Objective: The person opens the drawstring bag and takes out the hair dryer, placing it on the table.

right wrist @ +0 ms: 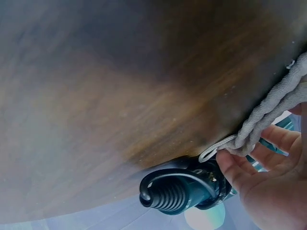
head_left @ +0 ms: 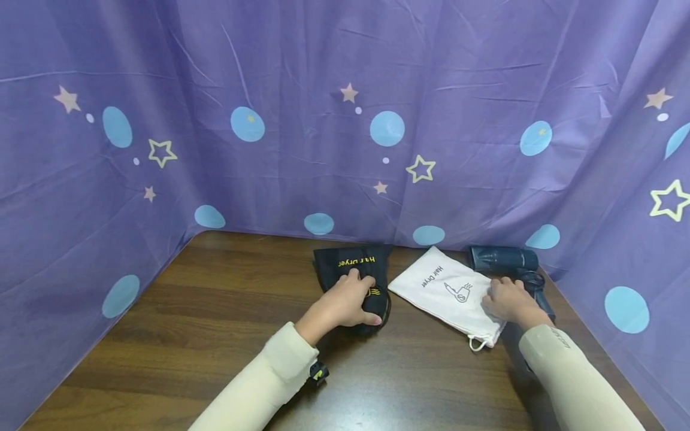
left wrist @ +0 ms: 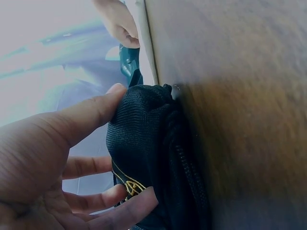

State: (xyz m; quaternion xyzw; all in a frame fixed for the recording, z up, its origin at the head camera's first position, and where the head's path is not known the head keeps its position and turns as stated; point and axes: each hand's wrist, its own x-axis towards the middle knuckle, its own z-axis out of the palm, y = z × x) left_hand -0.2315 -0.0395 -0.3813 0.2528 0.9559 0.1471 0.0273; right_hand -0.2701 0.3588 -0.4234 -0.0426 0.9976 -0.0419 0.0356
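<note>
- The left hand (head_left: 347, 302) lay just below the middle of the head view, thumb spread well away from loosely bent fingers, resting on the black bag (head_left: 353, 263) without a grip that I could see.
- That bag sat at lower centre, its yellow "Hair Dryer" lettering upside down to me.
- The right hand (head_left: 509, 299), lower right, touched the white bag (head_left: 444, 293) near its drawstring (head_left: 477, 344), fingers bent; whether it pinched the cloth, I couldn't tell.
- The white bag lay slanted right of centre, printed side up.
- A dark hair dryer (head_left: 502, 260) lay beside it, farther right.
- Purple curtain (head_left: 302, 155) filled the top, behind the wooden table (head_left: 188, 335).
</note>
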